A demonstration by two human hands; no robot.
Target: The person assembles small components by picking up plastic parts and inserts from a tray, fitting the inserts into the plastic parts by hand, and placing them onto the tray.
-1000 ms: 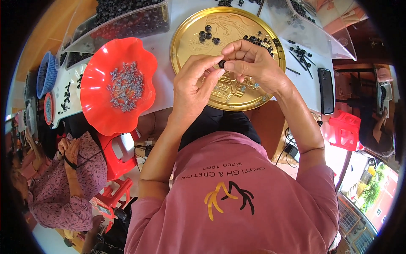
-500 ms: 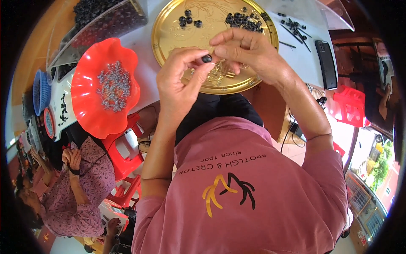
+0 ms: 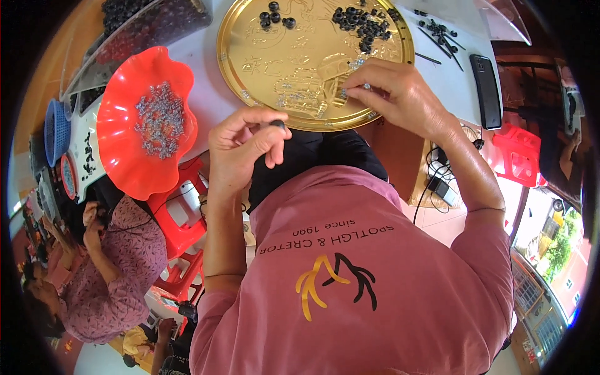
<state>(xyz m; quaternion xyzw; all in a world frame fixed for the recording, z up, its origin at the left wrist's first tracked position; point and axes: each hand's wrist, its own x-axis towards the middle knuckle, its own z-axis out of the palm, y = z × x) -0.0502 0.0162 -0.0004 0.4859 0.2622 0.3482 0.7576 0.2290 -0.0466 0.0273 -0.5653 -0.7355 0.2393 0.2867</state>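
An embossed gold tray (image 3: 262,56) holds black beads (image 3: 362,22), beside a scalloped red bowl (image 3: 119,156) of silvery bits (image 3: 157,119).

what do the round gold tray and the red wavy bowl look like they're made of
Gold tray: probably thin metal or metallised plastic; it has a mirror-like gold sheen and embossed relief patterns. Which of the two it is can't be told.
Red bowl: likely moulded plastic; it is uniform glossy red with a scalloped rim and soft highlights.

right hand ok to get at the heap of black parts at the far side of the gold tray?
Probably yes. The right hand rests over the gold tray rim, the black parts lie just beyond it, and nothing stands between them.
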